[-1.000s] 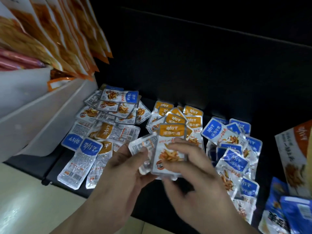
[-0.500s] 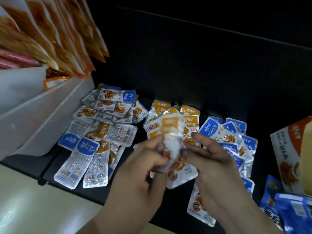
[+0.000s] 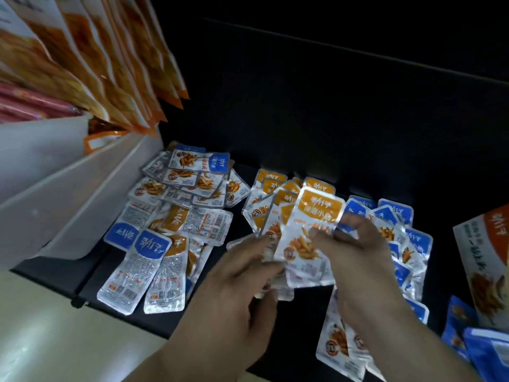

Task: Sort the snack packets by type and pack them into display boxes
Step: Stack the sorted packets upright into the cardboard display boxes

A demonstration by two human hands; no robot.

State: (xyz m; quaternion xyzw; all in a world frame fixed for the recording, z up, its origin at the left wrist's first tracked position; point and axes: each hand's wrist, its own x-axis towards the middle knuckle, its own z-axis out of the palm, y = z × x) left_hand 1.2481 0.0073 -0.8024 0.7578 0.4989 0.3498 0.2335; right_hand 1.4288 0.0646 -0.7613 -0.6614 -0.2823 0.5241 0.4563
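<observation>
many orange bags (image 3: 110, 64) in white bin (image 3: 55, 188); chinese-lettered orange packet (image 3: 311, 232) pinched between left hand (image 3: 234, 293) and right hand (image 3: 363, 260).

Chinese print on snack packets.
Orange packet (image 3: 303, 238) headed 劲仔, 深海小 beneath; blue packet (image 3: 135, 271) headed 劲仔 too; barcode digits on the backs too small to read.

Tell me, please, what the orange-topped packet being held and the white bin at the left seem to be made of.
The orange-topped packet: thin glossy plastic film, probably foil-lined; it wrinkles and glares silver. The white bin: seemingly rigid matte plastic, with smooth, faintly translucent walls.
</observation>
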